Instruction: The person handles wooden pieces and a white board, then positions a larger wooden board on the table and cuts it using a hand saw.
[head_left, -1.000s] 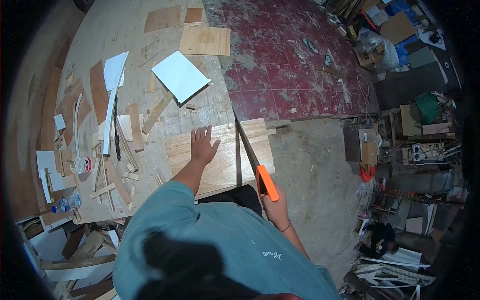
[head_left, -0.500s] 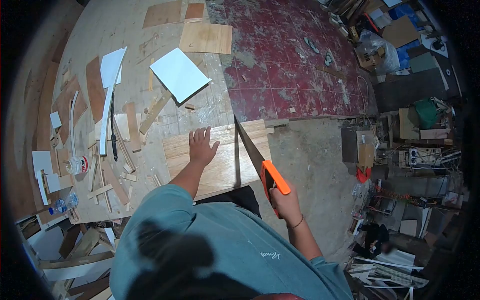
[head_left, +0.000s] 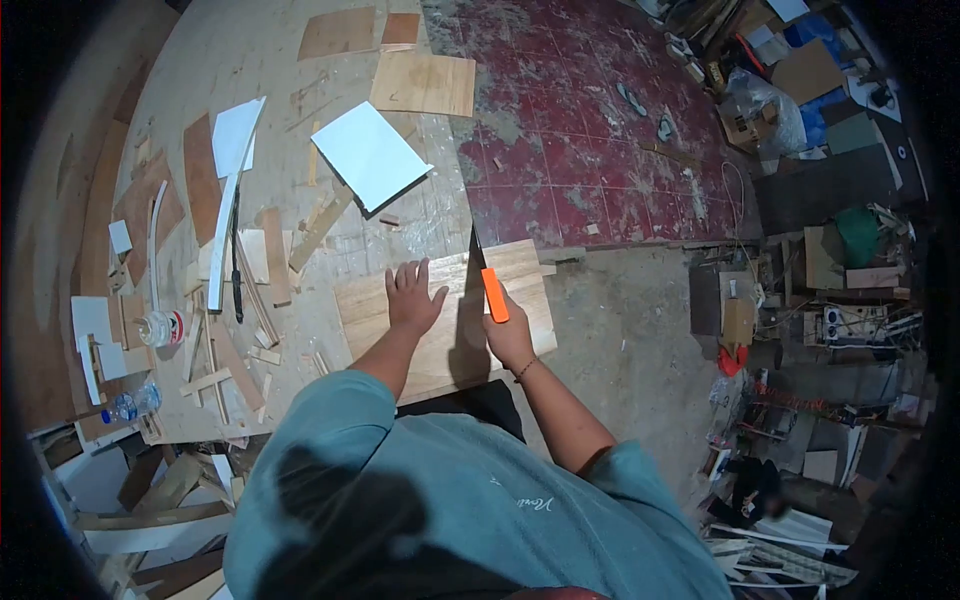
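Observation:
A light wooden board (head_left: 520, 275) lies at the near edge of the worktable (head_left: 250, 60). My left hand (head_left: 413, 295) rests flat on it, fingers spread. My right hand (head_left: 508, 335) grips the orange handle of a handsaw (head_left: 493, 294). The saw's dark blade runs away from me across the board, to the right of my left hand. Most of the blade is hidden behind the handle and hand.
Wood offcuts, a white panel (head_left: 367, 154), thin strips, a glue jar (head_left: 161, 327) and a plastic bottle (head_left: 125, 407) crowd the table's left part. A red tiled floor (head_left: 600, 140) lies beyond the table edge. Cluttered boxes and tools fill the right side.
My right hand pushed the saw forward across the board, from behind its near edge to over its middle. My left hand stayed flat on the board.

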